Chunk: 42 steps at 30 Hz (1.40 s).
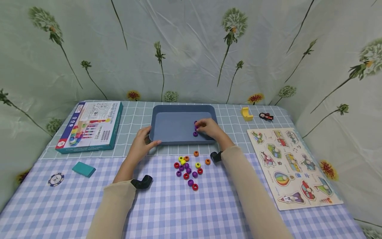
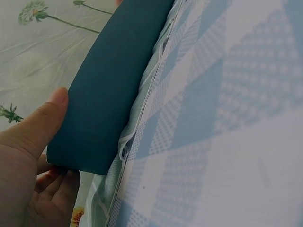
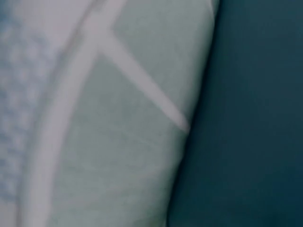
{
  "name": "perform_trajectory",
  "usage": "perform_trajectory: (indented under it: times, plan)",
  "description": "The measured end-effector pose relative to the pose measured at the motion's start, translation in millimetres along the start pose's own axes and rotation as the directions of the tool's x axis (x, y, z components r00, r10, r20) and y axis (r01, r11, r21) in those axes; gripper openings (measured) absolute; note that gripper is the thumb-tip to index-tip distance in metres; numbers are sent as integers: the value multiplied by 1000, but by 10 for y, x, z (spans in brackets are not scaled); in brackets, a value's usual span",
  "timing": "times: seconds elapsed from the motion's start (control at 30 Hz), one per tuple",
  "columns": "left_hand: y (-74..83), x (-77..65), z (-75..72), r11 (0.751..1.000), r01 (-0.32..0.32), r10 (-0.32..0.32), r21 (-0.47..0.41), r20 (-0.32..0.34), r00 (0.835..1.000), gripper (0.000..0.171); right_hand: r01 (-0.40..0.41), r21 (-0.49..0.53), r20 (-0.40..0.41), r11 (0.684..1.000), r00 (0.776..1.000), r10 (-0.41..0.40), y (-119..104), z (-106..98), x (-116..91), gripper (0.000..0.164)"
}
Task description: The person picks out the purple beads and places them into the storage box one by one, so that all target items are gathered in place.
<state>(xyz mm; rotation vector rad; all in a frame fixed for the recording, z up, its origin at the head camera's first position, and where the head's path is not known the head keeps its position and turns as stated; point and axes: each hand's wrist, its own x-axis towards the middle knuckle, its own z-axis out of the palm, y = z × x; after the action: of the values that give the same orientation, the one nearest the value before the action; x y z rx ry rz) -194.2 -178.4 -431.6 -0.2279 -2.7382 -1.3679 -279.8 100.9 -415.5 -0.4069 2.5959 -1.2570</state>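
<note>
A blue-grey tray (image 1: 173, 127) lies at the back middle of the table. My left hand (image 1: 142, 141) grips its near left corner. In the left wrist view the thumb (image 2: 57, 97) lies at the tray rim (image 2: 102, 94), with the other fingers curled around the end. My right hand (image 1: 210, 128) reaches over the tray's right part, thumb and forefinger pinching a purple bead. Another purple bead (image 1: 195, 134) sits just in front of those fingertips, and one more shows behind them. The right wrist view holds only the tray wall (image 3: 246, 113) and cloth; that hand is out of its sight.
Several loose red, yellow, orange and purple beads (image 1: 188, 170) lie before the tray. To the left are a boxed toy (image 1: 89, 126), a teal block (image 1: 84, 169) and a poker chip (image 1: 56, 179). A wooden puzzle board (image 1: 293, 169), yellow piece (image 1: 247, 114) and small figure (image 1: 266, 116) lie right.
</note>
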Motion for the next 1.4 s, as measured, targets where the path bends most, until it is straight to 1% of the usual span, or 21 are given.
perform_trajectory:
  times: [0.1, 0.23, 0.33, 0.4, 0.47, 0.53, 0.63, 0.7, 0.8, 0.9, 0.97, 1.1, 1.27, 1.33, 1.4]
  plan:
    - [-2, -2, 4, 1000, 0, 0, 1, 1, 1000, 79, 43, 67, -11, 997, 999, -42, -28, -20, -36, 24]
    - [0, -2, 5, 1000, -1, 1, -1, 2, 1000, 80, 137, 188, -28, 973, 991, -134, -259, -95, -243, 26]
    - [1, 1, 1, 1000, -2, 2, -3, 3, 1000, 81, 224, 250, -27, 942, 974, -225, -466, -138, -473, 26]
    - [0, 5, -1, 1000, -5, 5, -3, 1, 1000, 81, 284, 253, -15, 925, 957, -290, -534, -132, -615, 26]
    - [1, 10, -2, 1000, -11, 11, -6, 0, 1000, 81, 328, 259, 11, 909, 940, -342, -570, -104, -756, 28]
    - [4, 13, -3, 1000, -17, 17, -8, -4, 1000, 81, 350, 266, 48, 898, 926, -375, -575, -60, -892, 29]
    - [8, 14, -1, 1000, -18, 18, -12, -7, 1000, 80, 355, 305, 114, 884, 908, -404, -531, 20, -1075, 28]
    - [12, 13, 1, 1000, -16, 16, -15, -5, 1000, 80, 351, 316, 161, 881, 896, -414, -463, 83, -1168, 27]
    - [17, 11, 7, 1000, -10, 10, -16, 2, 1000, 81, 332, 287, 237, 899, 884, -402, -311, 182, -1260, 25]
    - [19, 10, 10, 1000, -5, 5, -15, 4, 1000, 82, 341, 192, 290, 920, 876, -385, -155, 264, -1292, 23]
    - [16, 9, 11, 1000, -3, 3, -16, 3, 1000, 82, 368, 127, 309, 921, 868, -390, -79, 301, -1292, 23]
    - [9, 6, 13, 1000, 2, -2, -21, -2, 1000, 82, 448, 5, 335, 894, 842, -423, -37, 340, -1283, 21]
    - [-7, 3, 19, 999, 9, -9, -30, -6, 1000, 82, 507, -128, 399, 852, 813, -424, -91, 362, -1275, 17]
    - [-10, 4, 21, 1000, 9, -9, -30, -9, 1000, 82, 522, -172, 420, 835, 806, -417, -120, 367, -1275, 16]
    - [-13, 3, 22, 1000, 7, -7, -28, -12, 1000, 82, 521, -202, 428, 829, 809, -404, -141, 370, -1276, 15]
